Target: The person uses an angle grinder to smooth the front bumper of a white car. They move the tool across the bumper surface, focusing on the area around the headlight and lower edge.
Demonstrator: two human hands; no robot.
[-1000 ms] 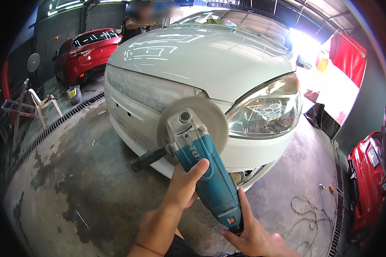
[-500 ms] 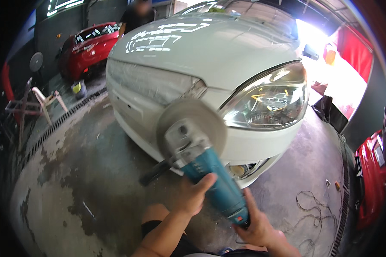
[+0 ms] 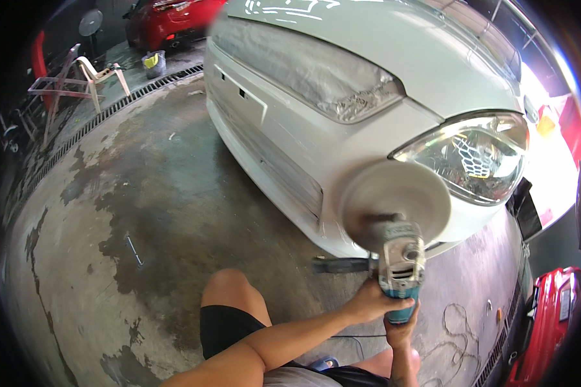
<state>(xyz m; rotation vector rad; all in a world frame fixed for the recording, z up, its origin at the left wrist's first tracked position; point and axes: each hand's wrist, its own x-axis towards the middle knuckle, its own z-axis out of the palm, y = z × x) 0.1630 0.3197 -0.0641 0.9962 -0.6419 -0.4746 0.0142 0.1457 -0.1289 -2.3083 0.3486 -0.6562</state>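
My left hand (image 3: 368, 302) wraps around the teal body of a car polisher (image 3: 403, 258), just behind its grey gear head. Farther back, my right hand (image 3: 402, 332) grips the body's rear end. A wide round pale pad (image 3: 416, 193), blurred as in spinning, is in front of the white car's bumper (image 3: 290, 138), below the headlight (image 3: 474, 155). Whether its face touches the paint I cannot tell. The black side handle (image 3: 342, 265) sticks out to the left with no hand on it. Masking film covers the grille (image 3: 303, 64).
A cable (image 3: 455, 335) lies looped on the floor at right, near a red car part (image 3: 552, 316). A thin rod-like tool (image 3: 133, 250) lies on the wet floor. At the far left are a plastic chair (image 3: 100, 77), a bucket (image 3: 155, 64), a drain grate (image 3: 142, 89) and a red car (image 3: 181, 22).
The polisher has swung to the right and turned more upright, its pad now under the headlight. Both hands keep hold of it. The view has tilted down and shifted left.
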